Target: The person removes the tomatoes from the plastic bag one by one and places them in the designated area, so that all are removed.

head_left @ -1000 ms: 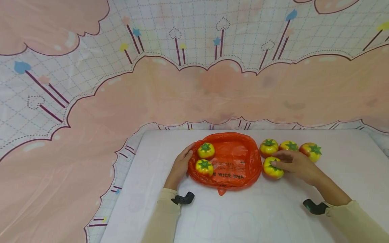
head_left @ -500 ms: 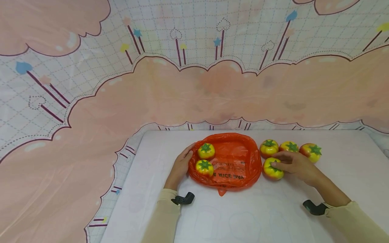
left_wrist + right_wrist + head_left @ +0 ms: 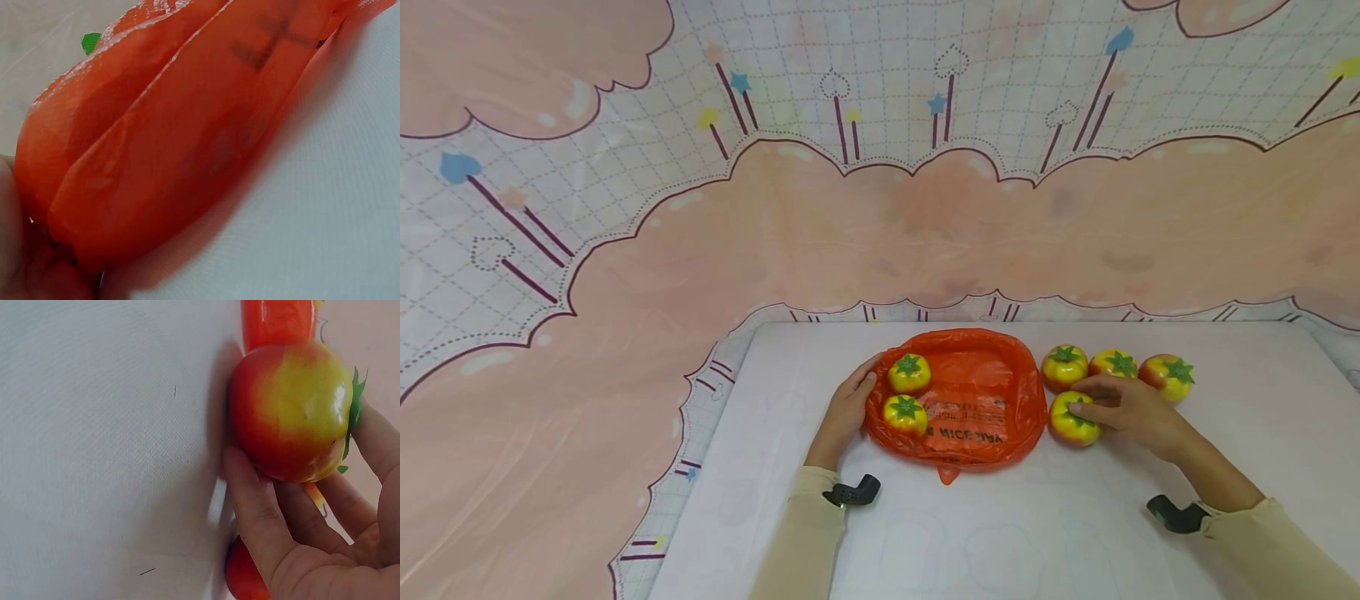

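A red plastic bag (image 3: 970, 375) lies spread with its mouth facing up and its rim rolled into a ring. Two yellow-and-red toy tomatoes, one farther back (image 3: 909, 374) and one nearer (image 3: 906, 415), sit inside along its left side. My left hand (image 3: 847, 404) holds the bag's left rim; in the left wrist view, red film (image 3: 156, 156) hides most of its fingers. Just right of the bag, my right hand (image 3: 1138, 415) grips another toy tomato (image 3: 294, 409), thumb at its green leaves and fingers around its side. That tomato appears to rest on the table.
Behind the right hand, three more toy tomatoes stand in a row: a left one (image 3: 1064, 367), a middle one (image 3: 1112, 362) and a right one (image 3: 1167, 377). The white tabletop (image 3: 985, 542) ends at a patterned curtain (image 3: 925, 233). Each wrist wears a black device.
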`<state>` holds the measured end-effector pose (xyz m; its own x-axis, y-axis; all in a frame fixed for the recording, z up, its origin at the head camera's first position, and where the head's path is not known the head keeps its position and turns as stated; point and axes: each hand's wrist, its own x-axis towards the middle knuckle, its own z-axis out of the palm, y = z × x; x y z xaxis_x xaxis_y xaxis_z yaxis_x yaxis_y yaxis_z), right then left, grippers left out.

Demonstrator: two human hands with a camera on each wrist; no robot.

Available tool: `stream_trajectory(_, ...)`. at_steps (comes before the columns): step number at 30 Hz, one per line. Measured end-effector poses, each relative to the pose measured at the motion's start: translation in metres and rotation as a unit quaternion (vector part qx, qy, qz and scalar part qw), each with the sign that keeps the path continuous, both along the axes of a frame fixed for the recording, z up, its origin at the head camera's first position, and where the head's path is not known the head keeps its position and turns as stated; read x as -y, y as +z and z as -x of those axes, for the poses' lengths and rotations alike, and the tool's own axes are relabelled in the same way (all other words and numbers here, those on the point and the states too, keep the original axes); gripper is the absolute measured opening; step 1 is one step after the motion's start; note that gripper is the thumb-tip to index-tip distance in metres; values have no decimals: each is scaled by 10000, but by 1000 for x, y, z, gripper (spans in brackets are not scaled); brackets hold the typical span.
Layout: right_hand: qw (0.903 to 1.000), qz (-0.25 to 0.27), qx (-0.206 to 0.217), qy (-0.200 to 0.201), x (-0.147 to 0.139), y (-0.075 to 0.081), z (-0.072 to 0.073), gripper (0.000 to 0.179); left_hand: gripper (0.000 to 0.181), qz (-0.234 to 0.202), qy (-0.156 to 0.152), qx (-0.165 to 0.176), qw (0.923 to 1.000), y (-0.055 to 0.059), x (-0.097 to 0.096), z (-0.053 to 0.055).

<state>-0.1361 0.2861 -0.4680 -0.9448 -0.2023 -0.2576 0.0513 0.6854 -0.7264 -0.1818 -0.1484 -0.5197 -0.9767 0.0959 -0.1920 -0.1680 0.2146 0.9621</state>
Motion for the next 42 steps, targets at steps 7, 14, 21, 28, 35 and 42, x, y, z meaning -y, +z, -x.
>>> stream_trajectory(7, 10000, 7, 54, -22, 0, 0, 0, 66, 38, 2, -3, 17, 10000, 2, -1, 0)
stream_trajectory(14, 10000, -15, 28, -29, -1, 0, -1, 65, 38, 77, -9, 6, 10000, 2, 0, -1)
stream_trajectory(21, 9999, -66, 104, -83, 0, 1, -2, 67, 38, 59, -10, 10, 10000, 1, 0, 0)
stream_trajectory(28, 9997, -162, 138, -90, 0, 3, -3, 69, 38, 26, -36, -8, 10000, 0, 0, 1)
stream_trajectory(35, 9998, -197, 70, -70, -1, 5, -4, 68, 38, -9, -24, -15, 10000, 0, 0, 1)
stream_trajectory(42, 9998, -164, -120, -17, -2, 11, -5, 64, 39, -10, -22, 10, 10000, 1, 1, 0)
